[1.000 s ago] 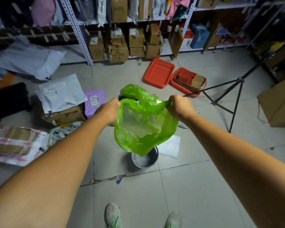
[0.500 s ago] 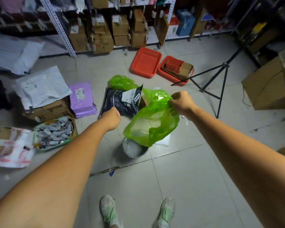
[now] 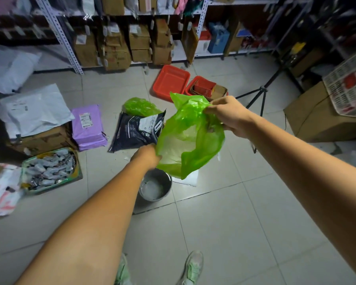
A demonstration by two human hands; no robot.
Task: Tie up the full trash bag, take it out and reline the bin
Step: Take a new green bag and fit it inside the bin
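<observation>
The translucent green plastic bag (image 3: 190, 138) hangs crumpled and half open; your right hand (image 3: 227, 115) pinches its rim, your left hand (image 3: 147, 157) grips its lower edge above the small grey round bin (image 3: 155, 187).

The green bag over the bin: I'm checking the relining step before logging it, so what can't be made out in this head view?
- Left hand fingers: tucked behind the green bag, so its grip is unclear.
- Bin: far rim covered by the bag and left forearm.
- Second green bag on the floor: lower part hidden by the dark pouch; whether it is tied cannot be told.
- Pouch print: too small to read.
</observation>
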